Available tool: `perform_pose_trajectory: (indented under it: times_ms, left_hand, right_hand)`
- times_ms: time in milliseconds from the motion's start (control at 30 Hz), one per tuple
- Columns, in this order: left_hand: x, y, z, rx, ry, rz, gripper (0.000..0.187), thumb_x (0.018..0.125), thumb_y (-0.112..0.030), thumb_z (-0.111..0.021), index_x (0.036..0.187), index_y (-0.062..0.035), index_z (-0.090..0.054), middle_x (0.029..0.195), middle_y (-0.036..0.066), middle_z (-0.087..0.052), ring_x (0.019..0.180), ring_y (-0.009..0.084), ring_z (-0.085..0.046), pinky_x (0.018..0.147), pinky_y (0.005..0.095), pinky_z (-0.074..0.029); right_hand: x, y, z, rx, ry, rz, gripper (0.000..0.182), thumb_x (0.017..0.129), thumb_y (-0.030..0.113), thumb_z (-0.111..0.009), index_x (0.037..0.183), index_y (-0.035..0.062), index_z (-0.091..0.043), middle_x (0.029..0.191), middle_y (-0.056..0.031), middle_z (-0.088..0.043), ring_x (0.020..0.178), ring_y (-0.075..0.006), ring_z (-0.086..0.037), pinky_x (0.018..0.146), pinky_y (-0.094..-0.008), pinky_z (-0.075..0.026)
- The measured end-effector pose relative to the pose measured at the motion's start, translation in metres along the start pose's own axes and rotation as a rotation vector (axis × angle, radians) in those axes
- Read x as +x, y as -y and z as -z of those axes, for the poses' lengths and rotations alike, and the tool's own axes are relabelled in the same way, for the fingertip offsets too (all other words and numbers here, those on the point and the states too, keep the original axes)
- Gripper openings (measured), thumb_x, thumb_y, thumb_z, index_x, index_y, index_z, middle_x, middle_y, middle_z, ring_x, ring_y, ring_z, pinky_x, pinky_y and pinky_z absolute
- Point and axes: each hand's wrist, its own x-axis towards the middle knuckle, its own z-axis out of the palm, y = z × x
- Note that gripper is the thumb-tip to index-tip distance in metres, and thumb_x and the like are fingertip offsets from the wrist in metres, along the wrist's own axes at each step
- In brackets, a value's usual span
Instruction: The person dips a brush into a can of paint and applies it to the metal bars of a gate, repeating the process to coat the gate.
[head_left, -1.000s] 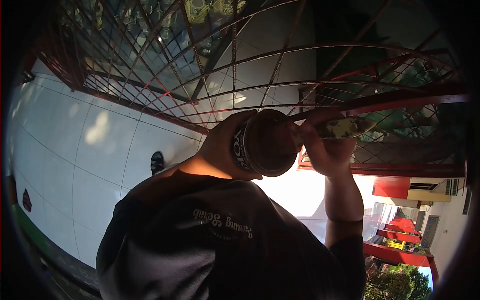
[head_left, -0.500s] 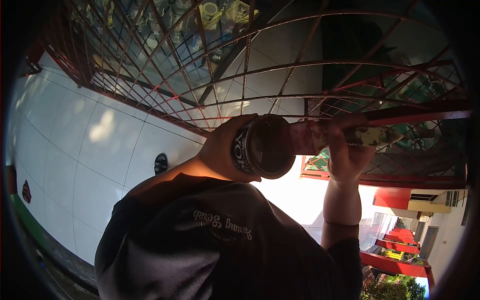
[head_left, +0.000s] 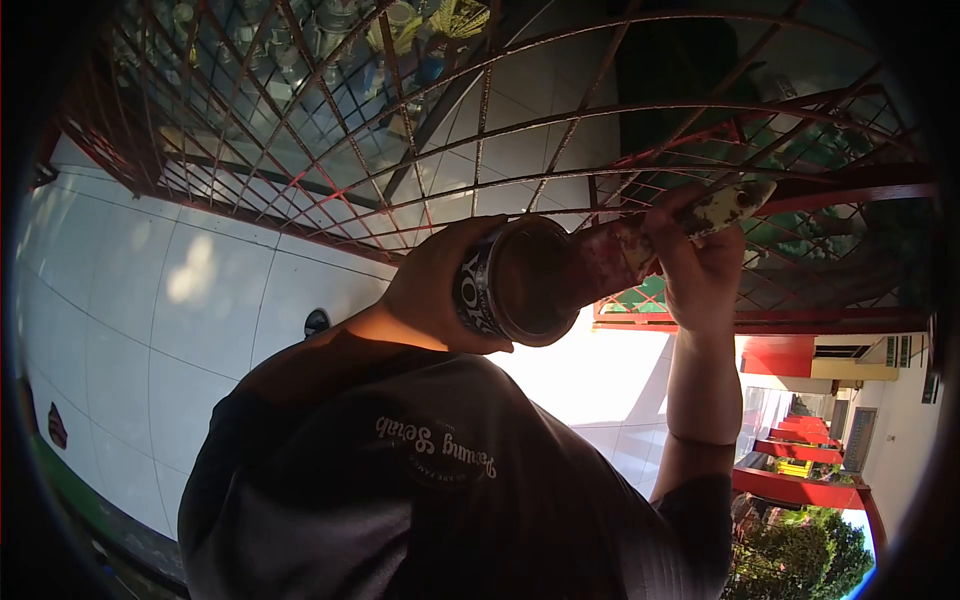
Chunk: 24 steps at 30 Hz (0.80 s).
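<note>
My left hand (head_left: 432, 284) is wrapped round a round can (head_left: 474, 288) with a dark printed label, its open mouth facing right. In my right hand (head_left: 697, 262) is a paintbrush (head_left: 612, 257) with a paint-spotted handle and a reddish stained head. The brush lies aslant, handle end toward the upper right. Its bristle end is at the can's mouth and partly inside; shadow hides the tip and the can's contents.
Just beyond my hands stands a rusty, partly red metal lattice (head_left: 480, 130) with a red rail (head_left: 850, 183). Behind it are glassware and yellow ornaments. White floor tiles (head_left: 200, 320) lie at the left; red beams (head_left: 800, 488) and plants (head_left: 800, 560) at the lower right.
The brush has tilted, its handle end rising and its bristles dipping further toward the can's mouth. My right hand has turned with it. The can has shifted slightly left and up in view.
</note>
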Motion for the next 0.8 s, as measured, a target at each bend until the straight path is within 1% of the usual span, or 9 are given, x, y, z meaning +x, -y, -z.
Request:
perform_pose_trajectory:
  times_ms: [233,333,433,467,533,600,667,767,800]
  left_hand:
    - [-0.007,-0.008,-0.001,0.004,-0.019,-0.026,0.118,0.045,-0.036,-0.098,0.144,-0.0048,-0.041,0.132,0.019,-0.058,0.121,0.0370,-0.059,0.100,0.0450,-0.049]
    - [-0.011,-0.009,-0.008,0.010,-0.054,-0.004,0.118,0.045,-0.035,-0.099,0.144,-0.0051,-0.041,0.133,0.019,-0.057,0.121,0.0371,-0.059,0.102,0.0445,-0.049]
    - [-0.013,-0.006,-0.019,-0.049,-0.039,0.082,0.118,0.044,-0.032,-0.099,0.143,-0.0051,-0.041,0.133,0.019,-0.057,0.123,0.0366,-0.058,0.104,0.0439,-0.048]
    - [-0.014,-0.006,-0.022,-0.060,-0.044,0.078,0.118,0.044,-0.030,-0.100,0.143,-0.0047,-0.041,0.133,0.018,-0.057,0.124,0.0361,-0.058,0.105,0.0437,-0.047]
    - [-0.013,-0.003,-0.031,-0.110,-0.058,0.064,0.118,0.043,-0.027,-0.100,0.143,-0.0039,-0.041,0.134,0.017,-0.057,0.125,0.0339,-0.057,0.106,0.0432,-0.046]
    - [-0.012,-0.002,-0.044,-0.194,-0.073,0.054,0.119,0.043,-0.023,-0.101,0.143,-0.0029,-0.041,0.134,0.016,-0.057,0.127,0.0307,-0.056,0.107,0.0427,-0.046]
    - [-0.010,-0.008,-0.059,-0.217,-0.101,0.022,0.120,0.044,-0.020,-0.100,0.145,-0.0022,-0.038,0.136,0.015,-0.055,0.128,0.0281,-0.054,0.107,0.0422,-0.045]
    - [-0.009,0.001,-0.077,-0.216,-0.113,-0.050,0.122,0.045,-0.018,-0.100,0.147,-0.0025,-0.033,0.138,0.014,-0.052,0.130,0.0263,-0.052,0.109,0.0427,-0.042]
    - [-0.007,0.001,-0.081,-0.211,-0.094,-0.063,0.122,0.046,-0.018,-0.100,0.147,-0.0029,-0.032,0.139,0.014,-0.051,0.130,0.0269,-0.051,0.109,0.0434,-0.042]
  right_hand:
    - [-0.004,0.007,0.016,0.009,0.167,-0.135,0.008,0.090,-0.004,-0.060,0.092,0.0035,-0.061,0.078,0.0003,-0.060,0.064,-0.0036,-0.052,0.053,-0.0203,-0.037]
    - [-0.016,-0.005,0.038,0.077,0.031,-0.229,0.004,0.088,0.004,-0.063,0.091,0.0015,-0.062,0.078,-0.0006,-0.060,0.064,-0.0082,-0.057,0.057,-0.0243,-0.047]
    - [-0.035,-0.031,0.045,0.458,-0.219,-0.248,0.010,0.087,0.003,-0.064,0.097,0.0013,-0.062,0.086,-0.0040,-0.062,0.069,-0.0092,-0.059,0.063,-0.0262,-0.051]
    - [-0.044,-0.053,0.051,0.619,-0.299,-0.255,0.016,0.090,0.006,-0.064,0.105,-0.0003,-0.061,0.095,-0.0085,-0.065,0.080,-0.0134,-0.063,0.073,-0.0300,-0.053]
    - [-0.065,-0.079,0.047,-0.136,-0.346,-0.289,0.013,0.094,0.010,-0.058,0.104,0.0016,-0.062,0.103,-0.0127,-0.067,0.090,-0.0226,-0.068,0.085,-0.0373,-0.056]
    - [-0.090,-0.111,0.043,-0.313,-0.425,-0.342,0.016,0.098,0.015,-0.055,0.104,0.0023,-0.063,0.105,-0.0153,-0.069,0.095,-0.0272,-0.071,0.090,-0.0414,-0.058]
    - [-0.117,-0.156,0.044,0.103,-0.532,-0.396,0.024,0.100,0.022,-0.052,0.105,0.0018,-0.065,0.101,-0.0164,-0.071,0.095,-0.0273,-0.072,0.089,-0.0423,-0.060]
    - [-0.140,-0.188,0.044,0.382,-0.566,-0.413,0.031,0.103,0.024,-0.049,0.106,-0.0021,-0.065,0.101,-0.0183,-0.072,0.084,-0.0243,-0.074,0.066,-0.0305,-0.063]
    - [-0.138,-0.194,0.050,0.614,-0.559,-0.394,0.033,0.103,0.025,-0.048,0.107,-0.0034,-0.065,0.101,-0.0189,-0.072,0.080,-0.0233,-0.075,0.058,-0.0265,-0.064]
